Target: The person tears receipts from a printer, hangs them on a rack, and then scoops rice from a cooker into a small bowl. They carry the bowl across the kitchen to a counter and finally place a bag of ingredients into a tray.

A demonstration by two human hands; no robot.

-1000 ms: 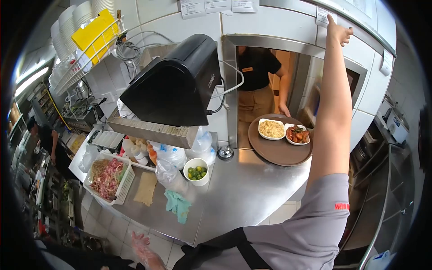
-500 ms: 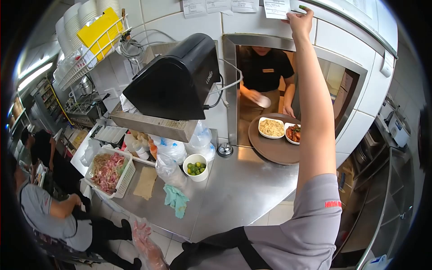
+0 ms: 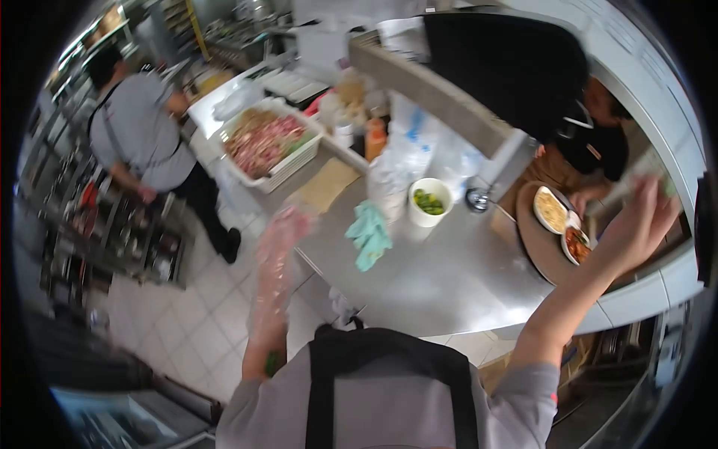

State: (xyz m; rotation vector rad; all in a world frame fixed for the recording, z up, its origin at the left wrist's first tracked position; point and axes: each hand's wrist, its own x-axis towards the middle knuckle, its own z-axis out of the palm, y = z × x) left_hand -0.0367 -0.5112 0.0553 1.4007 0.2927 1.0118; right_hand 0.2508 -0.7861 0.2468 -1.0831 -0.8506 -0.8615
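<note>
Right hand (image 3: 647, 221), bare, is raised at 3 o'clock from the middle of the view, thumb and fingers loosely apart, with nothing seen between them. Its forearm slants across 4 o'clock, alongside the near rim of a round tray (image 3: 527, 217). Left hand (image 3: 283, 236), in a clear plastic glove, is at 9 o'clock, by the table's left corner, its fingertips near a brown sheet (image 3: 329, 185). Blur hides how far it is open and whether it touches anything.

The table's (image 3: 464, 277) near edge runs from 8 o'clock round to 4. Between a crumpled turquoise cloth (image 3: 369, 236), just below the middle, and the tray lies a stretch of shiny steel; pale floor tiles (image 3: 194, 314) spread out from 7 to 9 o'clock. Toward 2 to 3 o'clock stand a white tub (image 3: 429, 213) of green fruit and a small bell (image 3: 476, 199), closer in than the tray; toward 10 to 11, a white basket (image 3: 299, 161) is heaped with pinkish shreds.

The brown tray is at 3 o'clock and bears two white bowls: one (image 3: 551, 209) of pale yellow food, another (image 3: 577, 245) of glossy red-orange pieces. Beyond them is another person's hand (image 3: 580, 200).
</note>
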